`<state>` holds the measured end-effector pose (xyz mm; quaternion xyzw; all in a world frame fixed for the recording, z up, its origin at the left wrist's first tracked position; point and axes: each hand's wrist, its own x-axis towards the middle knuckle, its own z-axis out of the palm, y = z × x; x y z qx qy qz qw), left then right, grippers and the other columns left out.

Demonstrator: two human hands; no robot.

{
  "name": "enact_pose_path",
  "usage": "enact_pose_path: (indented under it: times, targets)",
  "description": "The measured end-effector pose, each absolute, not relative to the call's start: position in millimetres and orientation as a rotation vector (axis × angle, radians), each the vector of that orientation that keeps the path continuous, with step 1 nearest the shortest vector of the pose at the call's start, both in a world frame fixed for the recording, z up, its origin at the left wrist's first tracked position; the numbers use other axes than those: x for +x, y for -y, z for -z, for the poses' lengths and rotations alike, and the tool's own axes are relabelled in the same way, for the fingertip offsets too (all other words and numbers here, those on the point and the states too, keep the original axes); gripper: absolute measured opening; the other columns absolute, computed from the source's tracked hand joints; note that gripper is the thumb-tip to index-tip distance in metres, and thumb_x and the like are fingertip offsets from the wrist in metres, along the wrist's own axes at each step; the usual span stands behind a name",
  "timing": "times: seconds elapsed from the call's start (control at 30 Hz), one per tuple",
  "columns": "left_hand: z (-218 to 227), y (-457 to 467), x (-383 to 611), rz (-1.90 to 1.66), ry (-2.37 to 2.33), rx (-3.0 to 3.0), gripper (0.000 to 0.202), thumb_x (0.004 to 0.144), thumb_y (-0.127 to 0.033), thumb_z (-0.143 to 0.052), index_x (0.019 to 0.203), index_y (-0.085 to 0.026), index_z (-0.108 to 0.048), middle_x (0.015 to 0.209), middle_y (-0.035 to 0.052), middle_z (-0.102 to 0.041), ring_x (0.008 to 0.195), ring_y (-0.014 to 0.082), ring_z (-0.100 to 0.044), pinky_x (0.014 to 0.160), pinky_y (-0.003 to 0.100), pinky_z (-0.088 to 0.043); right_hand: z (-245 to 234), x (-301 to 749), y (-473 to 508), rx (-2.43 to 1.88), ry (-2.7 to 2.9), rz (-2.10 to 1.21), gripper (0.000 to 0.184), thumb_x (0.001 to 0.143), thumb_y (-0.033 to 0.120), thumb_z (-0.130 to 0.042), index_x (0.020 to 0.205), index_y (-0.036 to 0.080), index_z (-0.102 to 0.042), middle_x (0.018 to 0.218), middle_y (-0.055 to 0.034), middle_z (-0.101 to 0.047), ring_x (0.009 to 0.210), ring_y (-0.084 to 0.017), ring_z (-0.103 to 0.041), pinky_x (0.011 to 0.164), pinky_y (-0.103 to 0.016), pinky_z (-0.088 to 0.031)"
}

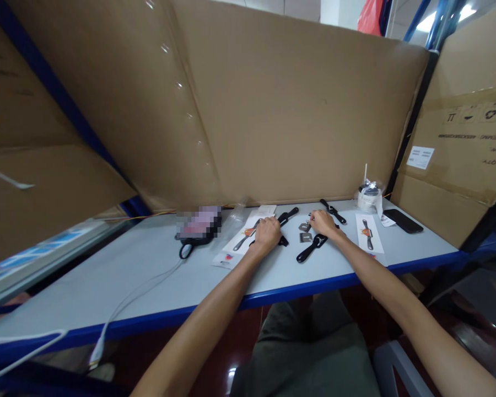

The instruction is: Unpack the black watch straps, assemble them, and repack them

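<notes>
My left hand [267,232] lies curled on the grey-white table [149,264], closed over a black watch strap [288,214] whose end sticks out toward the back. Its lower end pokes out near my wrist. My right hand [323,223] rests a little to the right with its fingers pinched at a small grey square part [305,226]. Another grey piece [306,237] lies just below it. A black watch strap [312,248] lies in front of my right hand, and one more strap [333,212] lies behind it.
Printed cards with straps lie at left [242,240] and right [369,233]. A blurred device [198,225] with a white cable [119,309] sits left of centre. A plastic bag of parts [370,197] and a black phone [403,220] stand right. Cardboard walls [273,110] surround the table.
</notes>
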<state>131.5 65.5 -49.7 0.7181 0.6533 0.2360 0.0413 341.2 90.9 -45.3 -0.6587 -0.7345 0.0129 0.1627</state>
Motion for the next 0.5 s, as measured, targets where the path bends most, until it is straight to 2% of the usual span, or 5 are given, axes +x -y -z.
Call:
enact_pose_path:
  times: [0.07,0.13,0.27,0.4,0.5]
  targets:
    - [49.6,-66.1,129.1,-0.851,-1.942,2.1,0.021,0.072,0.002,-0.062,0.087,-0.013,-0.059,0.106,0.0254,-0.067,0.119,0.0402,-0.06,0.096,0.041,-0.043,42.6,343.9,-92.8,-1.894,2.065,-0.029,0.02,0.095,0.022,-0.061,0.107,0.022,-0.077,0.115,-0.0085,-0.077,0.108,-0.022,-0.07,0.085,-0.024,-0.048]
    - [47.1,-67.5,125.7,-0.989,-1.865,1.978,0.026,0.07,0.002,-0.064,0.081,-0.018,-0.052,0.096,0.0193,-0.066,0.113,0.0376,-0.062,0.089,0.037,-0.044,38.2,350.0,-95.0,-1.921,2.005,0.005,0.026,0.098,0.02,-0.054,0.114,0.022,-0.075,0.116,-0.009,-0.076,0.109,-0.022,-0.07,0.086,-0.025,-0.048]
    - [37.2,-74.6,122.0,-1.24,-1.645,1.656,0.031,0.078,-0.005,-0.064,0.077,-0.023,-0.04,0.075,0.0044,-0.056,0.082,0.0241,-0.063,0.065,0.026,-0.038,32.6,367.0,-96.8,-1.965,1.903,0.092,0.036,0.101,0.015,-0.045,0.129,0.019,-0.068,0.129,-0.0126,-0.071,0.118,-0.024,-0.065,0.094,-0.028,-0.047]
    - [30.8,-79.5,124.5,-1.286,-1.298,1.302,0.019,0.091,-0.017,-0.055,0.077,-0.022,-0.042,0.062,-0.0051,-0.041,0.048,0.0101,-0.041,0.048,0.02,-0.026,37.2,372.8,-96.1,-1.972,1.936,0.096,0.032,0.1,0.022,-0.052,0.124,0.016,-0.073,0.129,-0.017,-0.07,0.121,-0.028,-0.063,0.096,-0.03,-0.047]
    - [31.7,-78.9,124.4,-1.247,-1.042,1.065,0.012,0.094,-0.019,-0.05,0.082,-0.018,-0.05,0.056,-0.0083,-0.036,0.04,0.0061,-0.029,0.041,0.018,-0.018,39.7,369.6,-96.8,-1.956,1.97,0.097,0.031,0.1,0.025,-0.054,0.121,0.016,-0.075,0.131,-0.0179,-0.069,0.123,-0.029,-0.062,0.098,-0.031,-0.046]
